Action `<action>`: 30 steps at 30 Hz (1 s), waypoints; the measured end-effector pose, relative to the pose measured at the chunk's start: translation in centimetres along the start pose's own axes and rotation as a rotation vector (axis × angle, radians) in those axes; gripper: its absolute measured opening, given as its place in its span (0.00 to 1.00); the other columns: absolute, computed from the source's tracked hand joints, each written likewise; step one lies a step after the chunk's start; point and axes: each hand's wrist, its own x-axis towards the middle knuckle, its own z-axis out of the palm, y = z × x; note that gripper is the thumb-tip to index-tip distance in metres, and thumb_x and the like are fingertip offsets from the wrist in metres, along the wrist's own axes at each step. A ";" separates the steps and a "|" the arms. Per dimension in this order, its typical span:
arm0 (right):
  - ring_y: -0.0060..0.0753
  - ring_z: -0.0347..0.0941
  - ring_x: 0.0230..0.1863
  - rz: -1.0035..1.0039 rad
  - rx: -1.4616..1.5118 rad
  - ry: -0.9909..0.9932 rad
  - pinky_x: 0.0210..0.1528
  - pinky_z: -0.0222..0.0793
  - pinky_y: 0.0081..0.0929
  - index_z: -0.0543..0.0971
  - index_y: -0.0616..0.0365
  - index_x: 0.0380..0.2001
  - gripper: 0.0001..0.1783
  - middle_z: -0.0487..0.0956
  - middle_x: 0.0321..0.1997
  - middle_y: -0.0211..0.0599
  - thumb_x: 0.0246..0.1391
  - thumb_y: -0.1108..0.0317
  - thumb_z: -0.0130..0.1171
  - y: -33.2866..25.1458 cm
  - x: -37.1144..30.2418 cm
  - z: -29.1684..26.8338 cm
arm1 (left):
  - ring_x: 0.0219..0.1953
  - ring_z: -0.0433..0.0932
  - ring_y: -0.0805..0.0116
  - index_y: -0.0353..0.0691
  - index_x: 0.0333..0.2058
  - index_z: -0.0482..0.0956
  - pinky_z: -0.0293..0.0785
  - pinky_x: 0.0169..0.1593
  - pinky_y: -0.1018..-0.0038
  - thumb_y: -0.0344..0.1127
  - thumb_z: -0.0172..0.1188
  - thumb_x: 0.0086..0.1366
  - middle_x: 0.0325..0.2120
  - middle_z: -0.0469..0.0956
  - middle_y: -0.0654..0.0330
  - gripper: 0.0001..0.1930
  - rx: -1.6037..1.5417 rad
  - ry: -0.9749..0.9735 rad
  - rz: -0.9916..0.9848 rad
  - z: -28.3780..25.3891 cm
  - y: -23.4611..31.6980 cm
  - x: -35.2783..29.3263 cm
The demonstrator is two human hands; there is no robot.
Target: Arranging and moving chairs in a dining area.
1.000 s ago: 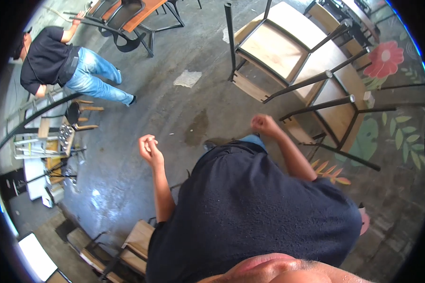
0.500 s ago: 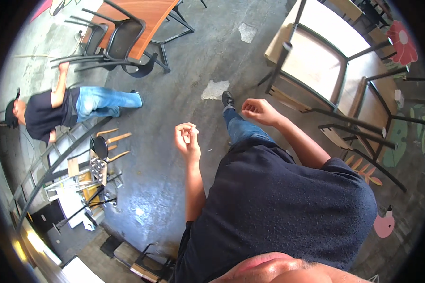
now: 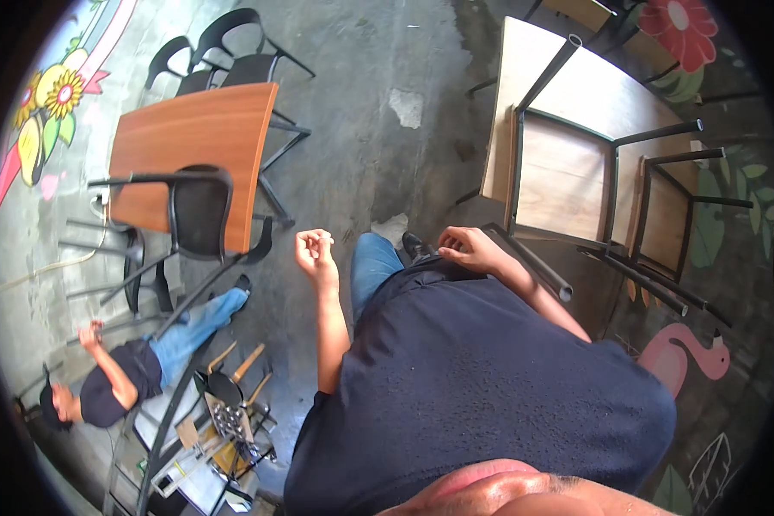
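My left hand hangs in the air left of my body, its fingers curled in toward the palm and no object visible in it. My right hand is in front of my waist with its fingers loosely bent and apart, holding nothing. To its right an upturned chair rests seat-down on a pale wooden table; a leg of it reaches close to my right forearm. A second upturned chair lies beside it. Neither hand visibly touches furniture.
A reddish-brown table stands at the left with black chairs behind it and an upturned chair on it. Another person stands at lower left beside a railing and a cluttered table with a pan.
I have moved forward and turned left, so the reddish-brown table and the other person appear lower in view. My hands keep much the same pose, still without visible objects.
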 end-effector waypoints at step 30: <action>0.30 0.73 0.29 0.449 0.163 0.669 0.33 0.68 0.28 0.74 0.60 0.39 0.16 0.77 0.28 0.39 0.52 0.59 0.57 0.7 39.7 -39.0 | 0.36 0.74 0.71 0.43 0.30 0.67 0.68 0.43 0.75 0.33 0.53 0.60 0.35 0.73 0.58 0.04 -0.302 -1.057 -0.475 41.5 0.3 62.0</action>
